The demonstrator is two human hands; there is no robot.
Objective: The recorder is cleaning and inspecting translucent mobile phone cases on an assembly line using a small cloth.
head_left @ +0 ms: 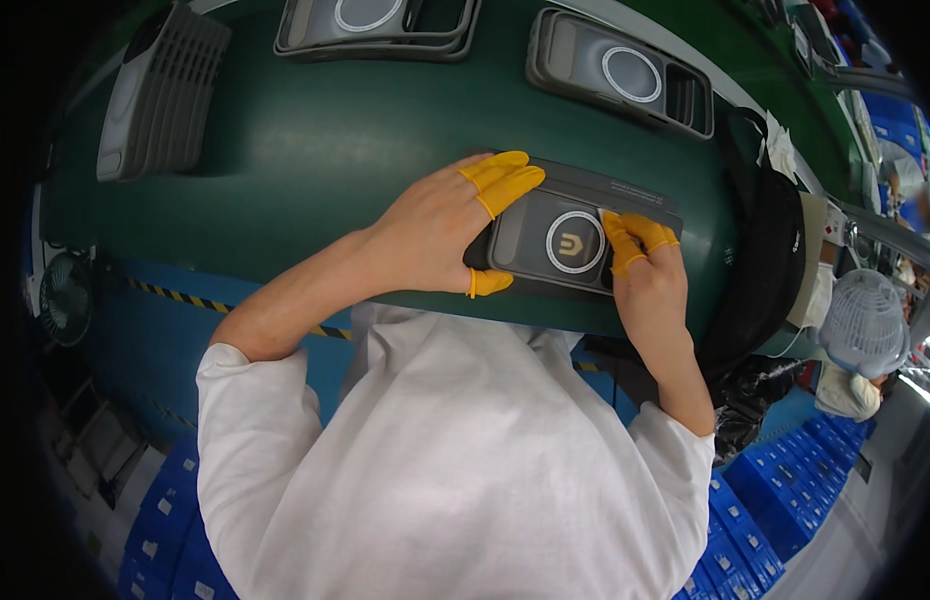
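Phone case [530,238], grey with a white ring [549,243], lies at the near edge of the green surface [335,130]. Fingers of the left hand [435,225] grasp its left end; the right hand's [653,275] bunch beside the ring, their grip impossible to tell.

Both hands [430,222] [652,287] touch a grey phone case [530,240]

Fingers [526,181] wear yellow covers [497,283], the grey case [522,232] a white ring [548,243]. The bench [355,120] is green, floor tape [192,299] black-and-yellow striped.
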